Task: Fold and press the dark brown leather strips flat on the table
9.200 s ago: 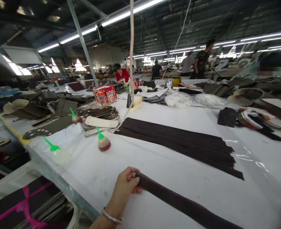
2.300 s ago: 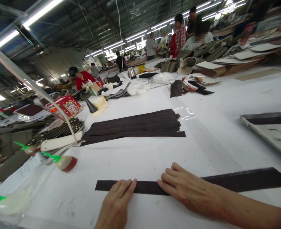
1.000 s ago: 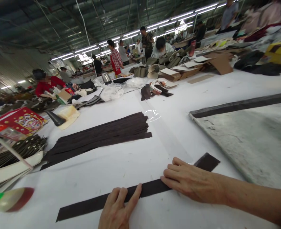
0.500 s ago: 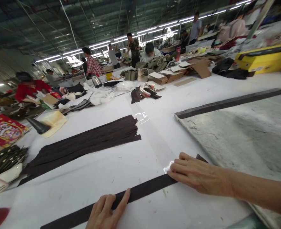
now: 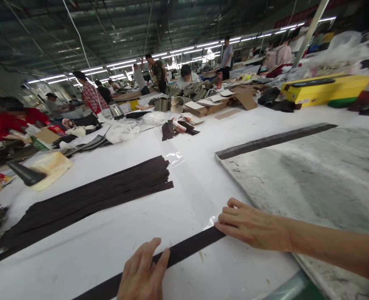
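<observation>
A long dark brown fabric strip (image 5: pixel 195 247) lies flat and slanting across the white tabletop. My left hand (image 5: pixel 145 268) rests over its nearer part, thumb and fingers apart. At the far end of the strip my right hand (image 5: pixel 240 221) has its fingers bent and pressed together on the fabric, covering that end. Beyond the hands lies a stack of similar dark strips (image 5: pixel 90 200), their ends uneven on the right. One more dark strip (image 5: pixel 278 141) runs along the far edge of a grey stained board (image 5: pixel 312 183), to the right of my right hand.
A pale block with a dark handle (image 5: pixel 43 168) lies at the left. Scraps (image 5: pixel 179 126), plastic bags (image 5: pixel 124 128) and cardboard pieces (image 5: pixel 247 99) lie along the table's far side. A yellow box (image 5: pixel 315 91) stands at the back right. Several people work farther off.
The view has swung to the right, so the scene sits farther left. My left hand's fingers have lifted and straightened a little over the strip. My right hand stays at its far end.
</observation>
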Demonstrator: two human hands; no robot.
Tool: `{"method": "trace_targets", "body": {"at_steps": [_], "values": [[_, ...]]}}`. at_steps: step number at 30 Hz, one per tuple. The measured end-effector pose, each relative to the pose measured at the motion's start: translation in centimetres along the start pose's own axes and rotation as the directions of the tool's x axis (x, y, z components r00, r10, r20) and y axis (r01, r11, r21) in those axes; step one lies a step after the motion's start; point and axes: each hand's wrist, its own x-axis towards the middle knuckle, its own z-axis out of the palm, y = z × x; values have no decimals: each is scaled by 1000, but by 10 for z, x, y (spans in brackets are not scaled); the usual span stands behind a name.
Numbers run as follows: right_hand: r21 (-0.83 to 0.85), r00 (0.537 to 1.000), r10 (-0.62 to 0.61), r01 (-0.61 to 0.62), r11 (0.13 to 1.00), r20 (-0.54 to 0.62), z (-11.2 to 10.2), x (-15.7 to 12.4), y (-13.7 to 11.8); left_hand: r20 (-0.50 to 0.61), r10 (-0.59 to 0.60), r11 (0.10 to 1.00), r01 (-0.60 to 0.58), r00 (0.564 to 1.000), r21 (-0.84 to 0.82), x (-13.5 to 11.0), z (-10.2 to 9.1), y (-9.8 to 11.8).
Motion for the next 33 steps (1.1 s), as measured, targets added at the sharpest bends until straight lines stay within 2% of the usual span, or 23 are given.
{"method": "trace_targets", "body": {"at_steps": [2, 3, 5, 7, 12, 20, 25, 31, 33], "values": [[-14, 1000, 0, 0, 1000, 15, 1, 0, 0, 7, 83, 986, -82, 996, -145, 30, 9, 24], [-22, 1000, 0, 0, 1000, 18, 0, 0, 0, 44, 143, 960, -128, 989, -251, 44, 13, 37], [-43, 1000, 0, 0, 999, 18, -1, 0, -1, 142, 141, 926, -79, 980, -370, 67, 22, 59], [-71, 1000, -3, 4, 997, 16, -2, -2, -1, 210, 154, 917, -60, 966, -394, 79, 29, 72], [-138, 1000, 14, -11, 990, 22, -6, -13, 6, 206, 224, 932, -147, 952, -332, 80, 35, 76], [-211, 999, 31, -25, 977, 22, -12, -33, 14, 179, 186, 971, -153, 966, -185, 86, 36, 87], [-230, 997, 73, -62, 971, 40, -15, -40, 14, 144, 187, 977, -169, 972, -131, 85, 43, 90], [-194, 994, 100, -92, 977, 31, -12, -42, 17, 21, 187, 969, -181, 982, -170, 81, 52, 88], [-141, 992, 126, -120, 983, 32, -11, -41, 17, 11, 195, 963, -189, 981, -190, 82, 52, 89]]}}
